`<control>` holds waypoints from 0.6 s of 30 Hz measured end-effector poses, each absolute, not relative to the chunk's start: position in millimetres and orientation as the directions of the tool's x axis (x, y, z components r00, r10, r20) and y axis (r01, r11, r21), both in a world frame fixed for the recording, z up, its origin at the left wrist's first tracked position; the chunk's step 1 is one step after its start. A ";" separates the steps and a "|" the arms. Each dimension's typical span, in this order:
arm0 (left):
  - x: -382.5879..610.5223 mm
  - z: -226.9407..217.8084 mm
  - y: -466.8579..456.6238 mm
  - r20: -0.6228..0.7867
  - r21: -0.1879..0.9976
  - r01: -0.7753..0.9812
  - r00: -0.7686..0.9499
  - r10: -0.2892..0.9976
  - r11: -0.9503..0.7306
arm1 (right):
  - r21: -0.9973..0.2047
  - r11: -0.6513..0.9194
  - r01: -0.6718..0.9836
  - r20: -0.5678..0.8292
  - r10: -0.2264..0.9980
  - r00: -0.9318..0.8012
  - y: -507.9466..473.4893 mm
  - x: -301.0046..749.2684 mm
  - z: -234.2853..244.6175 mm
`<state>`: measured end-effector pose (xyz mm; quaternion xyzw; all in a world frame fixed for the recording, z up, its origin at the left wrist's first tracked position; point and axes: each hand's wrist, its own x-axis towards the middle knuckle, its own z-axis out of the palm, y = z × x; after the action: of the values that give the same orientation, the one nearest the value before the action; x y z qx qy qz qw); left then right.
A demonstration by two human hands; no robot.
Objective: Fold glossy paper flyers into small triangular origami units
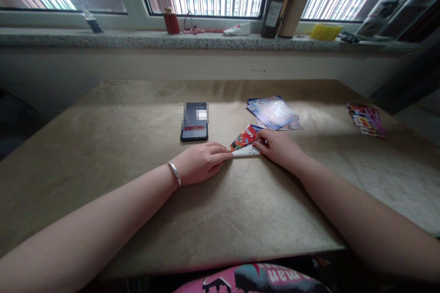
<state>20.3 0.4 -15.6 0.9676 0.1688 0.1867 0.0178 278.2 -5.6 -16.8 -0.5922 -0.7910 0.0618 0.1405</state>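
Note:
A folded sheet of printed paper point(244, 138), with a red, colourful side and a white folded strip along its near edge, lies on the table between my hands. At its pointed left corner, my left hand point(203, 163), with a silver bangle at the wrist, has its fingers closed together on the paper. The fingers of my right hand point(279, 147) are pinched on the right end of the sheet, hiding that part. Just beyond my left hand lies a phone point(194, 132) with its screen lit and partly pixelated.
Bluish printed sheets point(275, 112) lie in a loose pile beyond my right hand. More colourful printed papers point(366, 120) rest at the table's far right. On the windowsill point(130, 41) stand a red container point(171, 22), a dark box point(273, 13) and a yellow sponge-like block point(325, 32).

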 end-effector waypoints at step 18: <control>13.2 -18.3 8.5 0.376 0.125 0.304 0.867 0.329 -0.944 | -0.396 0.214 0.893 0.116 0.976 -0.183 -13.4 269.5 -17.7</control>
<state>13.2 8.5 -18.3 0.9656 0.1638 0.1997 0.0307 269.5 -13.4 -17.7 -0.6152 -0.7596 0.1200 0.1735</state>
